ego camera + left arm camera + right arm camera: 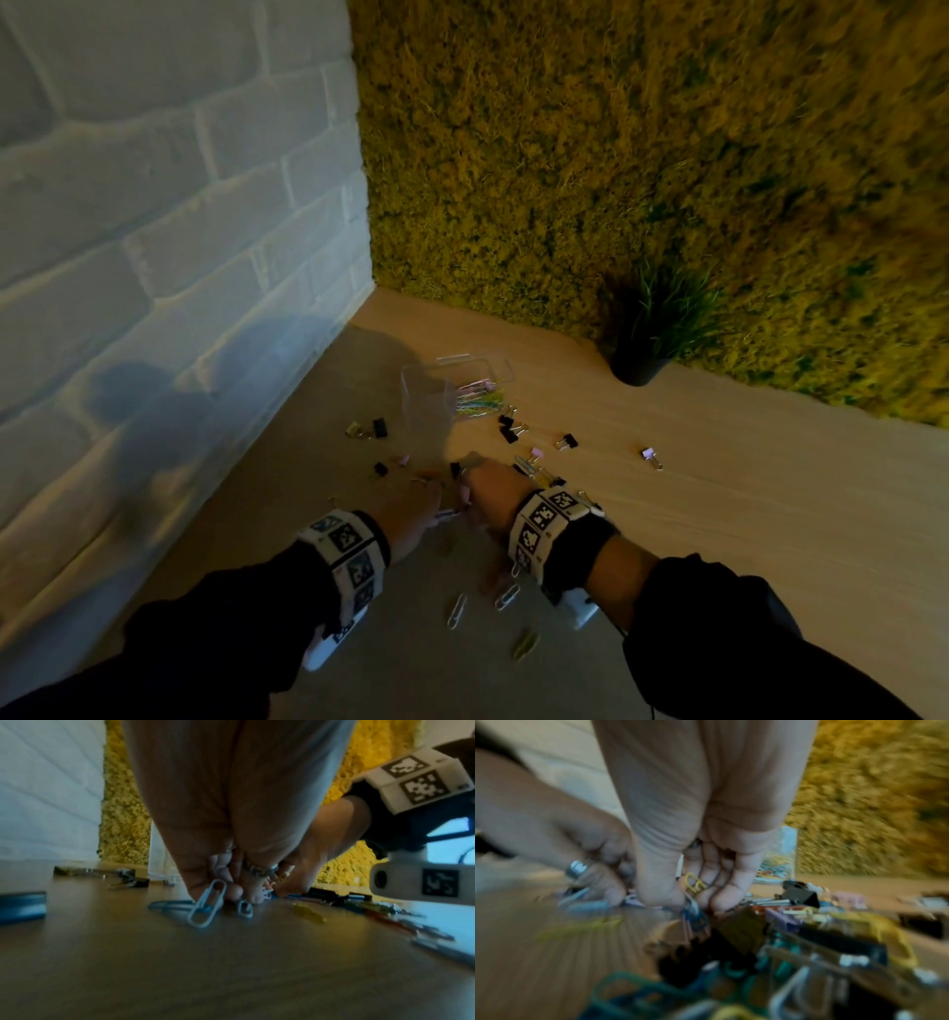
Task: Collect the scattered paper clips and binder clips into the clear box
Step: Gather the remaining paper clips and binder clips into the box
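Observation:
The clear box (452, 383) stands at the back of the wooden table with coloured paper clips (480, 400) in it. Black binder clips (508, 430) and a pink binder clip (649, 455) lie scattered around it. Both hands are down on the table side by side. My left hand (226, 892) has its fingers curled and pinches a pale blue paper clip (205, 907). My right hand (695, 902) is curled round a yellow paper clip (694, 885) and pinches a blue one at its fingertips. That view is blurred. Loose paper clips (456, 610) lie near my wrists.
A white brick wall (154, 257) closes the left side and a moss wall (616, 154) the back. A dark potted grass plant (647, 354) stands at the back right. Bare table (744, 514) stretches to the right. A heap of mixed clips (808, 943) lies under my right wrist.

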Available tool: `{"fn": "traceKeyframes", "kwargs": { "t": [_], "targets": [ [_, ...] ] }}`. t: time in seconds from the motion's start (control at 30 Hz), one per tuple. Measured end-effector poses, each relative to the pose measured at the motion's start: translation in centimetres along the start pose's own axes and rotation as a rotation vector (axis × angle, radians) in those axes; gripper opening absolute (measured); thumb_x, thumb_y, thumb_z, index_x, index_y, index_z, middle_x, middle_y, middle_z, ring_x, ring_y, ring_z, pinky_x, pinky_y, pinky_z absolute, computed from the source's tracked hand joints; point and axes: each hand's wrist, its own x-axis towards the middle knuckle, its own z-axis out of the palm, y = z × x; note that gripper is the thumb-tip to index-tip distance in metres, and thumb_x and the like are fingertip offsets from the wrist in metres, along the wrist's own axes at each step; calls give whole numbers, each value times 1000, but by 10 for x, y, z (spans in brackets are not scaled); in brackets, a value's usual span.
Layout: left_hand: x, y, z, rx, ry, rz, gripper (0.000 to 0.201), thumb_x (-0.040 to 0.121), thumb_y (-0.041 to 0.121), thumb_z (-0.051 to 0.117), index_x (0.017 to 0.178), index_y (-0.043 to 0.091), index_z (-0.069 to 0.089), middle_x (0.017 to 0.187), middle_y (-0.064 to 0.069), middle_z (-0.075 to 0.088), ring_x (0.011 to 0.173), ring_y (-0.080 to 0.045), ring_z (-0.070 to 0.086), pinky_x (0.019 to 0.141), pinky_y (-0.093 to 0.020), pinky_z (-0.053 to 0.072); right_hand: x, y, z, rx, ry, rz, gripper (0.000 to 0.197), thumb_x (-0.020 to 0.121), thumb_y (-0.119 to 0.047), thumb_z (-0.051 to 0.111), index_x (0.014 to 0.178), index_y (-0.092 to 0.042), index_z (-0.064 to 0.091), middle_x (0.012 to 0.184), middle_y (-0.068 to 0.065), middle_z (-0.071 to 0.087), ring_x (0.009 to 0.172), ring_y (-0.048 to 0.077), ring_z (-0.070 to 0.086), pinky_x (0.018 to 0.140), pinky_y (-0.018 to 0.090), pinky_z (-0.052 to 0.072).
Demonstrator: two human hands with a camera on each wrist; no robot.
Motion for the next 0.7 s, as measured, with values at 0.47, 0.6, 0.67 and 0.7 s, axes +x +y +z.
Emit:
{"fn": "traceKeyframes", "kwargs": {
  "t": [0.47,0.6,0.67,0.7],
  "targets": [
    [2,-44,-26,-1784,-110,-56,8,54,20,51,50,17,45,47,4,37,36,-8,35,34,-15,31,-19,29,-7,1887,-12,125,10,80,0,59,82,-9,56,61,1,57,50,9,59,58,25,55],
    [-6,-46,-22,-1733,-116,-103,46,86,32,39,43,19,36,43,5,31,32,-8,29,34,-14,26,-14,22,1,2241,-19,-14,43,47,-27,87,54,-16,46,52,-3,40,47,11,45,45,21,43],
    [-9,-47,-18,-1660,-97,-132,49,91,28,43,43,20,36,44,5,33,34,-8,31,37,-16,27,-10,17,3,2179,11,26,48,63,-43,79,44,-18,42,45,-5,32,41,8,35,37,17,31],
    [-11,-50,-15,-1611,-97,-143,46,91,26,47,46,19,38,45,5,35,34,-8,33,39,-18,28,-9,14,3,2113,32,51,47,73,-45,68,41,-19,45,42,-6,31,37,6,31,34,16,27]
  ]
}}
